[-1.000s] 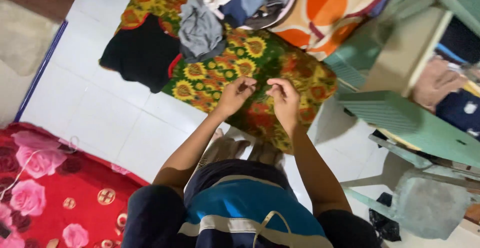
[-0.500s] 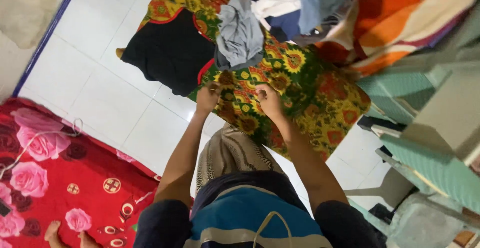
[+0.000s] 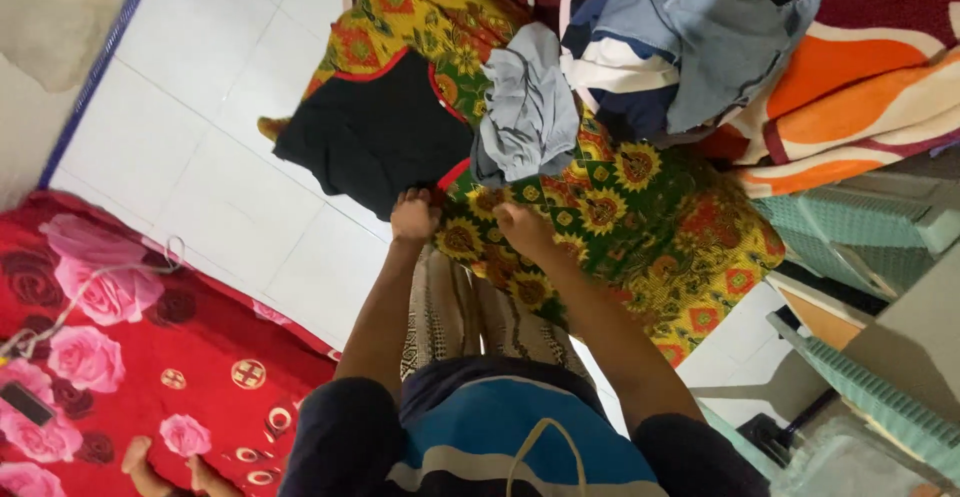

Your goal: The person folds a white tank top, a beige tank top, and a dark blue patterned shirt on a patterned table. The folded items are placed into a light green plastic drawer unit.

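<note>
Sunflower-print cloth (image 3: pixel 620 207) is what I pinch at its near edge: left hand (image 3: pixel 414 217) and right hand (image 3: pixel 520 229) both closed on it, beside the black garment (image 3: pixel 375 137).

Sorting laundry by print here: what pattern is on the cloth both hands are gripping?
Yellow sunflowers on green, with red patches, seen in the head view: the cloth.

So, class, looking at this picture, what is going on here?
A person stands over a sunflower-print cloth spread on the white tiled floor. Both hands are closed at its near edge: the left hand beside a black garment, the right hand on the sunflower print. A crumpled grey garment lies on the cloth, with a heap of clothes beyond it. A red rose-print mat lies to the left.
</note>
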